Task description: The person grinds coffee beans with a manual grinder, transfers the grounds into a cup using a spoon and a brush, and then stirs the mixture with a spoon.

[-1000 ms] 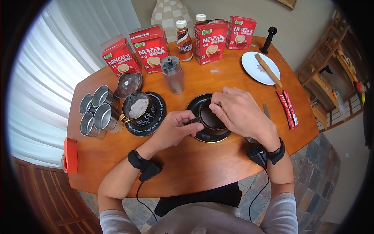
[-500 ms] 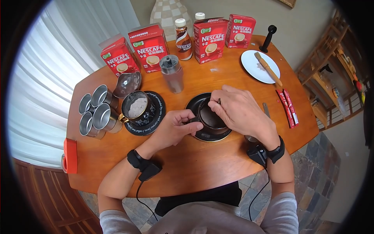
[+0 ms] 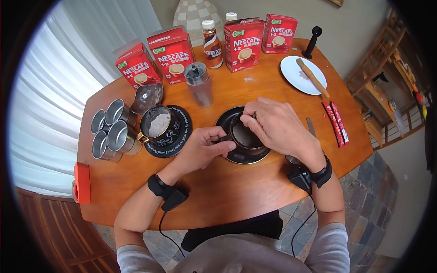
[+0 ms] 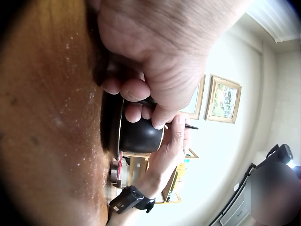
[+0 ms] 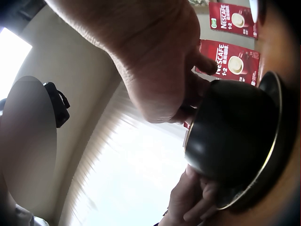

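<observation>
A black cup (image 3: 245,135) with dark contents stands on a black, gold-rimmed saucer (image 3: 241,158) near the middle of the table. My left hand (image 3: 207,144) pinches the cup's handle between thumb and curled fingers. Above the rim, my right hand (image 3: 281,129) pinches a thin dark utensil handle (image 4: 191,126) whose lower end is hidden in the cup. The cup's smooth outer wall (image 5: 230,132) shows in the right wrist view, with the right fingers over its mouth.
Left of the cup, a gold-handled cup (image 3: 157,122) holding pale powder sits on a round black coaster (image 3: 175,141), near several metal cups (image 3: 119,136). Behind stand a grinder (image 3: 199,84), red Nescafe boxes (image 3: 173,54) and bottles. Rightward lie red sachets (image 3: 336,123) and a plate (image 3: 291,82) with a brush.
My right hand and the thin utensil handle have shifted slightly left over the cup. The left hand keeps its hold on the cup's handle, and the head view has tilted slightly.
</observation>
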Available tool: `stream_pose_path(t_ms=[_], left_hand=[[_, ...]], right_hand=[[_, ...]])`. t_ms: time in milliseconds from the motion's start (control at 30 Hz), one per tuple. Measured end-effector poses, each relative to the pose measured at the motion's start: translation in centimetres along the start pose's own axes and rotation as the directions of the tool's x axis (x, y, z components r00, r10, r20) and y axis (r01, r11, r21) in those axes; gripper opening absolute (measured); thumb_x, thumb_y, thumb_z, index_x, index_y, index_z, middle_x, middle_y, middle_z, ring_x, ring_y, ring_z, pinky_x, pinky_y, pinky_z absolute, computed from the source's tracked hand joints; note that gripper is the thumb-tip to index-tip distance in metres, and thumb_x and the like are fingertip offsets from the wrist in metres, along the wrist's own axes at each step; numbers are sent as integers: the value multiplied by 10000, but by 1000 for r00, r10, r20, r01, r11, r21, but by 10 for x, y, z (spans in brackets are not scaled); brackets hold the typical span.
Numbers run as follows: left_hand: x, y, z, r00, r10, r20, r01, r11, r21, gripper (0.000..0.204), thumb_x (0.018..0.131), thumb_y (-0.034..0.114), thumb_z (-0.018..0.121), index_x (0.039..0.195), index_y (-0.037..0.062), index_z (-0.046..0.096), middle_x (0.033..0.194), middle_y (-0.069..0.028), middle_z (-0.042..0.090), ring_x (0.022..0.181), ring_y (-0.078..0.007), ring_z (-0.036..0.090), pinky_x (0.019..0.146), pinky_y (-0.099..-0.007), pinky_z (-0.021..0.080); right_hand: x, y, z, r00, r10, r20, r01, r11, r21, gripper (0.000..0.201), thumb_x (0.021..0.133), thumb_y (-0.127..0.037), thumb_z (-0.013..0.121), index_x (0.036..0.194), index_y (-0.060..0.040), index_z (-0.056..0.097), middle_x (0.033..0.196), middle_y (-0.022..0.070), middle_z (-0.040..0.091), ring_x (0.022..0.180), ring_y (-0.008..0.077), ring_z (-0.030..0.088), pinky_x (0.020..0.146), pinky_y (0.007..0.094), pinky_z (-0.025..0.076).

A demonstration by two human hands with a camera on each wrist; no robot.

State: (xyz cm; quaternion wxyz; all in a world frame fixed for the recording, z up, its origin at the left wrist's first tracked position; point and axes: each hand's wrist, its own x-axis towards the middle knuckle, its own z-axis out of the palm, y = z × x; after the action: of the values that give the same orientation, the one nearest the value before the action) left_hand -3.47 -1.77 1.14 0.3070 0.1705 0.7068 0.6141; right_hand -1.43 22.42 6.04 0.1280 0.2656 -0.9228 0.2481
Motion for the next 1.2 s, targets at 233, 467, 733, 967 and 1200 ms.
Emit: stream_pose_path(t_ms=[233,467,733,967,1200], left_hand=[[0,-1,-1,1000,2,1,-2,1000,-2,186,1008,232,738,947,68,676,751,39,662,470,3,443,386,-200,287],[0,-1,0,1000,2,4,-2,1000,-11,185,1010,230,735,944,68,673,751,38,661,466,0,448,382,-202,292],[0,-2,-1,1000,8,9,-8,1000,-21,193,1010,241,734,948,71,667,755,32,663,462,-5,450,378,-202,294],[0,-2,-1,1000,-4,14,4,1000,-22,201,1010,250,735,937,77,662,764,33,664,467,-5,442,379,-205,291],[0,-1,-1,1000,1,10,-1,1000,-14,197,1011,247,734,933,81,662,766,38,663,471,-4,440,384,-204,286]], right_hand=[[-1,1,4,999,-16,-31,16,1000,15,282,1044,-292,604,968,-28,667,830,162,654,828,382,644,712,475,494],[1,-2,3,1000,-18,6,18,1000,21,261,1026,-268,613,981,-20,681,852,175,681,863,379,663,738,484,511],[0,1,7,999,-33,-26,34,998,51,328,1054,-322,587,946,-22,665,817,171,655,817,389,645,713,475,493],[0,2,7,999,-30,-20,31,998,57,348,1064,-344,567,944,-31,660,801,166,651,798,382,645,701,469,491],[0,1,6,1000,-26,-13,27,998,55,338,1065,-334,565,946,-31,659,804,166,655,802,381,647,703,469,492]])
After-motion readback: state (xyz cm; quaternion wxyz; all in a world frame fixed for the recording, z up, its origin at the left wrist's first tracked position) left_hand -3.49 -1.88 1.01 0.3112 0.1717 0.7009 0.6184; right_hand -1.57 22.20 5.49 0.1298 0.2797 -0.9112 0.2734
